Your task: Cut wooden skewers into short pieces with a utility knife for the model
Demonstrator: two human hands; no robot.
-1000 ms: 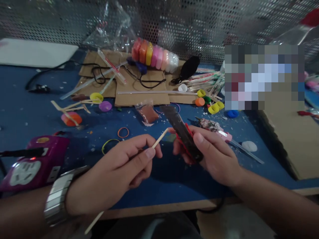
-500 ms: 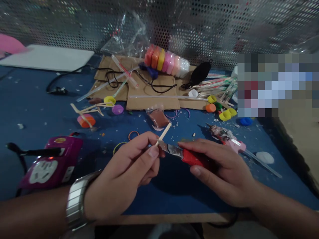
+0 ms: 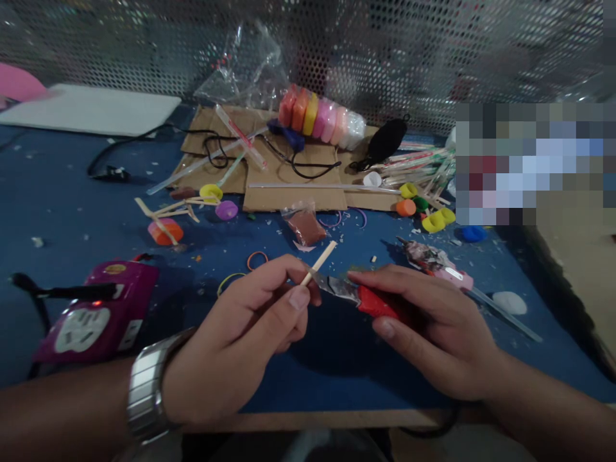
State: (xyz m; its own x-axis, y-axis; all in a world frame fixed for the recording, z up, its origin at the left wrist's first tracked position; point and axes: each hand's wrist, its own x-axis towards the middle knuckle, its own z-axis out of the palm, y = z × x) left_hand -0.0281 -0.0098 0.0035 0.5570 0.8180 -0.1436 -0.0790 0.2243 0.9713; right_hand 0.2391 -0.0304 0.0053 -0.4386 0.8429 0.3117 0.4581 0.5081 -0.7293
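Note:
My left hand [image 3: 240, 337] pinches a thin wooden stick [image 3: 319, 262] between thumb and fingers, its free end pointing up and to the right. My right hand [image 3: 433, 327] grips a red-handled utility knife [image 3: 370, 300], index finger laid along its top. The knife's blade [image 3: 332, 285] touches the stick just beside my left thumb. Both hands hover over the blue table [image 3: 72, 224] near its front edge. A metal watch [image 3: 147, 391] is on my left wrist.
A purple device [image 3: 96, 317] with a cable lies at the left. Cardboard pieces [image 3: 289, 170], a stack of coloured caps [image 3: 320, 119], straws [image 3: 423, 163], loose bottle caps [image 3: 436, 221], rubber bands [image 3: 257, 260] and a small bag of brown powder [image 3: 303, 226] are spread behind. A perforated metal wall closes the back.
The knife has turned from upright in my right hand to lying flat, and its blade has come against the stick. In the last half second the hands barely moved.

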